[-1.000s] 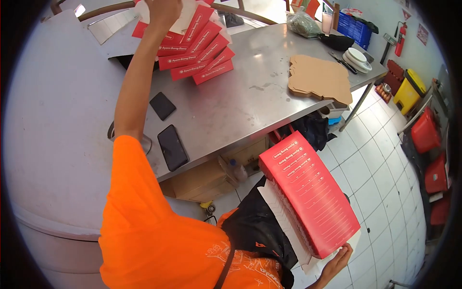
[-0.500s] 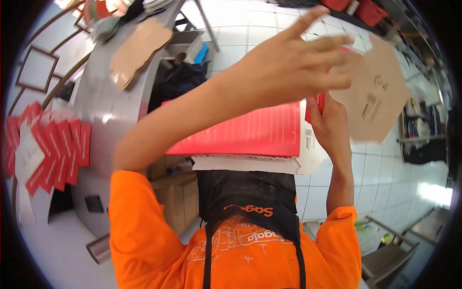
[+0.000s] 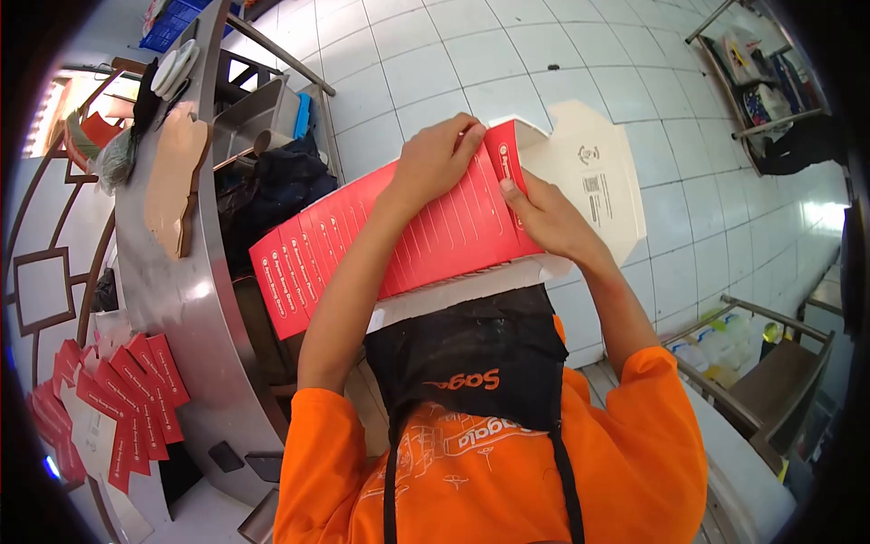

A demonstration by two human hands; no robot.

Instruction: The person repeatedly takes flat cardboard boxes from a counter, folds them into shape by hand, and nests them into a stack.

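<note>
A thick stack of flat red printed cartons (image 3: pixel 426 227) lies across my lap, slanting up to the right. My left hand (image 3: pixel 437 156) rests at the stack's far edge, fingers curled over it near the right end. My right hand (image 3: pixel 548 213) grips the right end of a red carton (image 3: pixel 505 163), thumb on top and the other fingers partly hidden. Beyond it sticks out a pale carton flap (image 3: pixel 594 177) with a printed logo and code. Layered edges of the stack show along the near side.
On the left is a metal table (image 3: pixel 204 290) with brown cardboard pieces (image 3: pixel 172 186) and a dark phone-like object (image 3: pixel 226 456). Fanned red cartons (image 3: pixel 131 390) lie at lower left. A metal sink-like tray (image 3: pixel 254 122) stands beyond the table; a rack (image 3: pixel 770 100) is at far right.
My left hand has come down from the air, spread fingers now curled on the stack's far edge. The brown panel at my right hand no longer shows; a pale printed flap does. The view has turned.
</note>
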